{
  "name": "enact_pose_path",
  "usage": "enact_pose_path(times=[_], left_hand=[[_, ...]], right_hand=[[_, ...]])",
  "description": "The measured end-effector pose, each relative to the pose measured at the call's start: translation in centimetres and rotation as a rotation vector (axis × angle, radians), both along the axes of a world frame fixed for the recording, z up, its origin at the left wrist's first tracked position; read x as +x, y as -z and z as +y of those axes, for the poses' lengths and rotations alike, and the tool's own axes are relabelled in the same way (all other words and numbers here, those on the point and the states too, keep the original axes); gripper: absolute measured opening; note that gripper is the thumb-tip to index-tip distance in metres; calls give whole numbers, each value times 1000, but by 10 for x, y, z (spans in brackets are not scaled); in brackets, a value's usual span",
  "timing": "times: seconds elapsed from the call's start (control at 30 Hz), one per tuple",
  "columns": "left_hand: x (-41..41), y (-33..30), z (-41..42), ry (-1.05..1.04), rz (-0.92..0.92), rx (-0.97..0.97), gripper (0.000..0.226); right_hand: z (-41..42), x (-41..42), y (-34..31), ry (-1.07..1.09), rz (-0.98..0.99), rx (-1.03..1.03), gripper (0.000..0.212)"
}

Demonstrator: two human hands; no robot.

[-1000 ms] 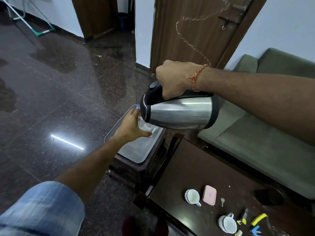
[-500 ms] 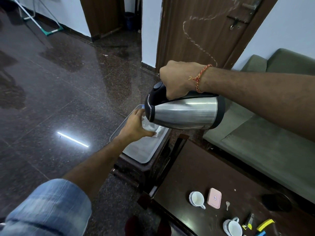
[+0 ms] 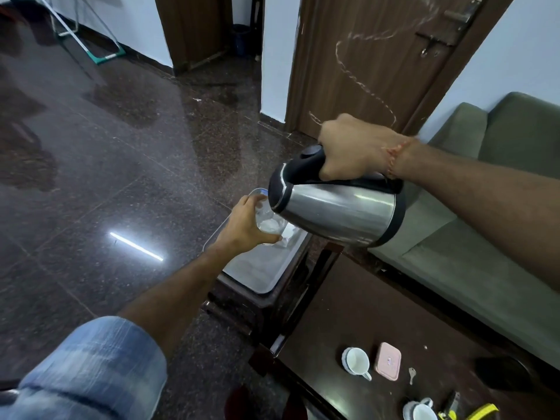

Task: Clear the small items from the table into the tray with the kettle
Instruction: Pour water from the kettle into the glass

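My right hand [image 3: 348, 147] grips the black handle of a steel kettle [image 3: 339, 212], which is tipped with its spout down to the left. My left hand [image 3: 245, 225] holds a clear glass [image 3: 268, 221] right under the spout, above a metal tray [image 3: 257, 268] on a small dark stand. On the dark table [image 3: 348, 313] at lower right lie a white cup [image 3: 357, 363], a pink case [image 3: 388, 361], a small key [image 3: 411, 374], a second white cup [image 3: 422, 410] and yellow-handled tools [image 3: 481, 412].
A green sofa [image 3: 485, 237] runs along the right behind the table. A black round object [image 3: 504, 377] sits near the table's right edge. Glossy dark floor [image 3: 91, 177] spreads to the left, and a brown door [image 3: 372, 56] stands behind.
The kettle has tilted a little further, spout lower, while my left hand keeps the glass under it. The view has shifted slightly.
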State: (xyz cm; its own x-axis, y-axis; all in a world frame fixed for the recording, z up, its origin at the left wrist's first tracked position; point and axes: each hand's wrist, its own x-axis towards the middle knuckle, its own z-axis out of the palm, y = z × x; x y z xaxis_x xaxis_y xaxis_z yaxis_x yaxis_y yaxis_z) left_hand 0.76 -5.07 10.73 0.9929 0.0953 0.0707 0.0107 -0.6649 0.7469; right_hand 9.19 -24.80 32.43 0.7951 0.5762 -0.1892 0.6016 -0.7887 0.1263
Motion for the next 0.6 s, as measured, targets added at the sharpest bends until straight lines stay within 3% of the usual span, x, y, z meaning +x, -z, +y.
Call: enact_pose_path(times=[0.07,0.17,0.6], left_hand=[[0,-1,4,-13,6,-1,100],[1,-4,10,-29,2,10,100],[5,-13,31,-116,-15,9,96]], right_hand=[[-4,-3,1,-4,-10,178,24],[-20,-6,13,35,8,269,28],[-66,-19,64,303,125,797,12]])
